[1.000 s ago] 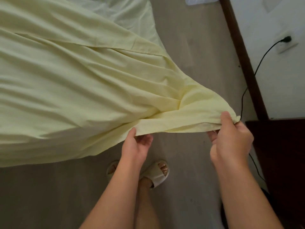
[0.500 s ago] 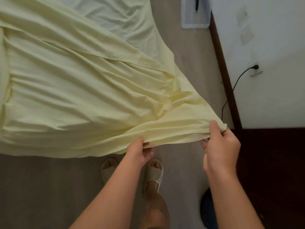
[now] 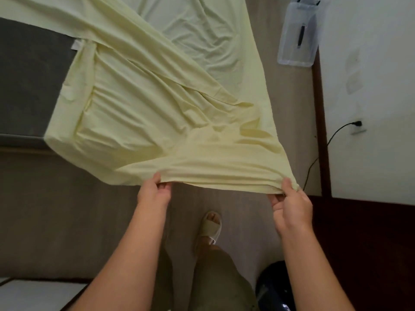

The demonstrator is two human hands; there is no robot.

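At the far left lies a dark grey mattress (image 3: 29,86), seen from above. A pale yellow sheet (image 3: 157,122) covers its right-hand corner and stretches from there, wrinkled and lifted off the floor, toward the near right, where both hands hold it.

At the near left corner is part of a white surface with a dark frame (image 3: 33,295).

The left hand (image 3: 153,191) reaches up from the near centre and pinches the sheet's near edge, thumb on top of the cloth and fingers curled beneath it. Between the two hands the hem hangs in a shallow sag above the grey floor (image 3: 67,209).

Below that span, one foot in a pale sandal (image 3: 211,227) stands on the floor.

Beyond the yellow cloth, at the far centre, a paler crumpled sheet (image 3: 202,30) is spread out.

The right hand (image 3: 292,205) grips the sheet's bunched corner, thumb over the top and fingers closed under it.

At the far right a clear plastic box (image 3: 296,34) sits on the floor against a white wall (image 3: 370,63). A black cable (image 3: 318,158) runs down from a wall socket (image 3: 357,125). Near right stands dark wooden furniture (image 3: 370,243), with a dark blue rounded object (image 3: 276,286) beside it.
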